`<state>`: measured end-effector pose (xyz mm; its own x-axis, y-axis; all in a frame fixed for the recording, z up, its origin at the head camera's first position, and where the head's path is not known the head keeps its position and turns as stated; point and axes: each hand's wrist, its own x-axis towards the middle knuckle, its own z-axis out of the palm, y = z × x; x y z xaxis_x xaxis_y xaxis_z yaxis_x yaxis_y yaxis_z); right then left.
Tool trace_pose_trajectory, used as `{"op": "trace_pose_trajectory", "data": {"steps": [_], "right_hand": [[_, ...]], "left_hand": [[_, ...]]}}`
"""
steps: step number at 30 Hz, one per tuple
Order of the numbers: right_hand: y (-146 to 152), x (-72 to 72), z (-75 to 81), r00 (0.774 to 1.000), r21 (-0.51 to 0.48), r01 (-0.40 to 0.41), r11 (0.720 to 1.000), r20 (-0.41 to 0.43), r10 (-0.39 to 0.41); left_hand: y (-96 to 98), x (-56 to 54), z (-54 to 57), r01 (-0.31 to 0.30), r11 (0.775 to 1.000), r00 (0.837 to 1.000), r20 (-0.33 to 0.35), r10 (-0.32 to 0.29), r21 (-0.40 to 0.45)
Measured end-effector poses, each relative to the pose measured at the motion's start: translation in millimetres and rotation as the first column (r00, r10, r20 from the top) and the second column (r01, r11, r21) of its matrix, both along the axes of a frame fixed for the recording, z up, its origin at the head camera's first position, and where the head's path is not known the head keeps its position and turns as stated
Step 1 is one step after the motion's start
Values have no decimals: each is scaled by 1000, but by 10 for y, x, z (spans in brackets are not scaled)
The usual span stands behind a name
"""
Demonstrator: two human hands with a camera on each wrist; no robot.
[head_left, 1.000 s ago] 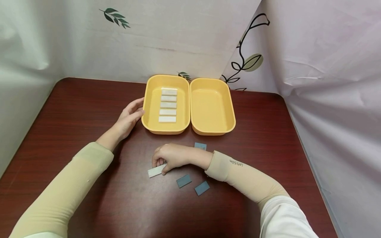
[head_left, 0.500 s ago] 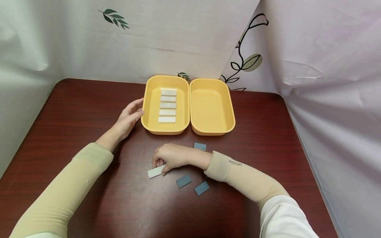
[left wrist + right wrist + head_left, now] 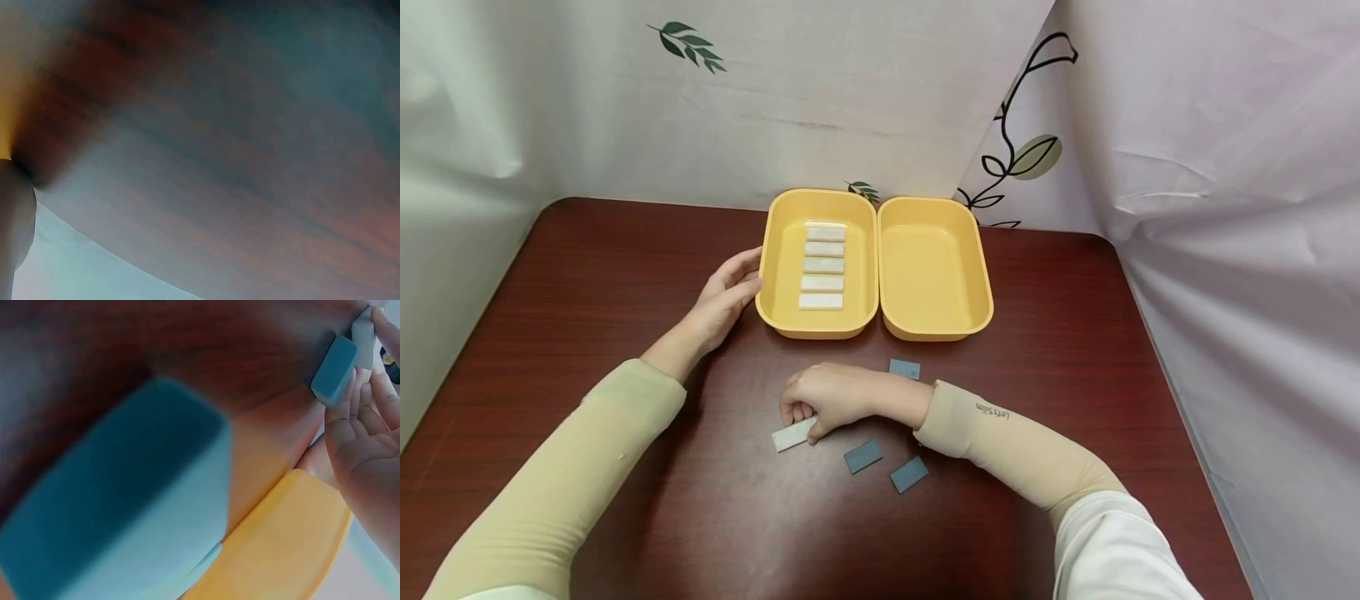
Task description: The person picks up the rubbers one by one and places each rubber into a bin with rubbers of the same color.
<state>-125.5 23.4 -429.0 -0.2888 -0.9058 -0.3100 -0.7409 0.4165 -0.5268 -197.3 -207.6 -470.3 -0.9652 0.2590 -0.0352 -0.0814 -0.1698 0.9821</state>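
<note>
In the head view, my left hand (image 3: 724, 302) rests against the outer left wall of the left yellow tray (image 3: 765, 315), fingers extended along it. Low over the table, my right hand (image 3: 829, 395) pinches a white rectangular block (image 3: 792, 435) between thumb and fingers, its left end sticking out. Close to those fingertips, the right wrist view shows a blue block (image 3: 336, 369) beside the white one; which blue block this is, I cannot tell. Inside the left tray, several white blocks (image 3: 823, 266) lie in one column. The left wrist view is mostly blurred tabletop.
A second yellow tray (image 3: 936, 333) stands against the first on its right. Blue blocks lie on the dark red table (image 3: 1037, 375): one (image 3: 905, 369) behind my right wrist, two nearer the front, a left one (image 3: 863, 457) and a right one (image 3: 909, 475). Curtains surround the table.
My right fingers have shifted very slightly left on the white block. My left hand, the trays and the blue blocks stay where they were.
</note>
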Motion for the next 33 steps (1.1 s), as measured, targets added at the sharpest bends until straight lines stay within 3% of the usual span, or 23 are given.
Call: {"op": "trace_pose_trajectory", "data": {"steps": [15,33], "right_hand": [[-7,-6,-37,998,-52,-27,998,60,30],[-12,-34,59,999,-120,-14,993,43,19]], "left_hand": [[0,-5,-7,-1,1000,1000,-2,1,-1],[-3,-4,-18,-5,1000,1000,-2,5,-1]]}}
